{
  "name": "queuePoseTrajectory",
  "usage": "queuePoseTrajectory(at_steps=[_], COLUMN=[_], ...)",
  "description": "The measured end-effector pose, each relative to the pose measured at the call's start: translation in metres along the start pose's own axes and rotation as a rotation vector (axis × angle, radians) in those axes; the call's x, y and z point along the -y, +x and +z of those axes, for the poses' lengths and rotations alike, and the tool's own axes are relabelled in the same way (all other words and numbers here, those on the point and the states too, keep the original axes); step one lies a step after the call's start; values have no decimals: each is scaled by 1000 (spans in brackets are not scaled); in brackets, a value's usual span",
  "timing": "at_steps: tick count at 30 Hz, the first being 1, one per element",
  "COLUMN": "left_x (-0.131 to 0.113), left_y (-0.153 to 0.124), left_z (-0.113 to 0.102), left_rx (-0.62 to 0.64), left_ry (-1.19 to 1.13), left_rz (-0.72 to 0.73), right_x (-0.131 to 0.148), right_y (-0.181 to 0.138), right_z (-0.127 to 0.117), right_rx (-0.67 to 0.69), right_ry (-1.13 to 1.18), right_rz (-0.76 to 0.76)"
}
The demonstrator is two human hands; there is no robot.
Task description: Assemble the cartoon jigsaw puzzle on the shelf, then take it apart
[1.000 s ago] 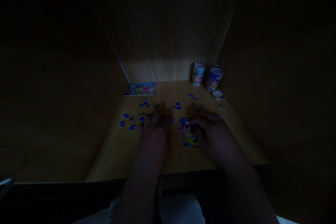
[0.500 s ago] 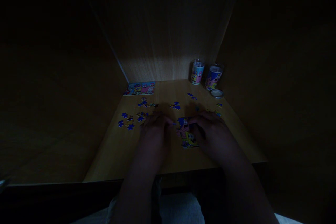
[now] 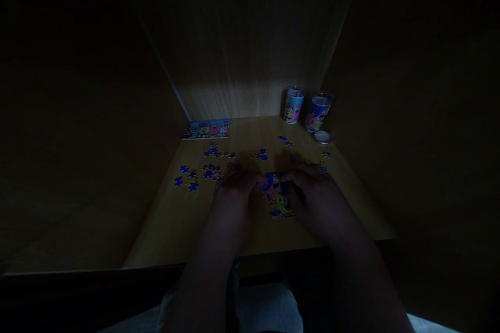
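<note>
The scene is very dark. A partly joined cartoon jigsaw (image 3: pixel 278 199) lies on the wooden desk (image 3: pixel 187 218). My left hand (image 3: pixel 236 192) rests at its left edge, fingers curled toward the top corner. My right hand (image 3: pixel 312 192) lies at its right edge, fingers bent over the top of the joined part. The fingertips of both hands almost meet there. Whether either pinches a piece is lost in the dark. Loose blue puzzle pieces (image 3: pixel 195 174) lie scattered to the left and behind.
A finished picture card (image 3: pixel 207 129) lies at the back left by the wall. Two printed cups (image 3: pixel 294 105) (image 3: pixel 319 113) stand at the back right with a round lid (image 3: pixel 323 137) before them. Wooden panels close in both sides and the back.
My left hand has slid right from the loose pieces to the joined puzzle's top left corner. The right hand has barely moved.
</note>
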State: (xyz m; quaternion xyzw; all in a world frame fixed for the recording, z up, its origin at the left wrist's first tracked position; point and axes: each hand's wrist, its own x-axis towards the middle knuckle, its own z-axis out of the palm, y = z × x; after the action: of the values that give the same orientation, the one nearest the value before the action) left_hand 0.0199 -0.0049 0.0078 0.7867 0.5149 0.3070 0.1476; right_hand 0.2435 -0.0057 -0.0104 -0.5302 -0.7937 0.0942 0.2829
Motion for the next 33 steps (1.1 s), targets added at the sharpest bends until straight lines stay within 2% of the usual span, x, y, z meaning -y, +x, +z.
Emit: queuePoseTrajectory(at_steps=[10,21,29,33], left_x=[-1,-3,-1,0], left_y=[1,3,4,4], left_z=[5,8,8,9], left_rx=[2,-2,18,-21], left_ry=[10,160,137,82], left_rz=[7,4,17,15], right_x=[0,-2,-1,-3], right_y=[0,0,0,0], right_z=[-1,0,0,1], right_rx=[16,12,11,7], right_ry=[-12,-17,-22,-13], right_rz=[4,2,11,8])
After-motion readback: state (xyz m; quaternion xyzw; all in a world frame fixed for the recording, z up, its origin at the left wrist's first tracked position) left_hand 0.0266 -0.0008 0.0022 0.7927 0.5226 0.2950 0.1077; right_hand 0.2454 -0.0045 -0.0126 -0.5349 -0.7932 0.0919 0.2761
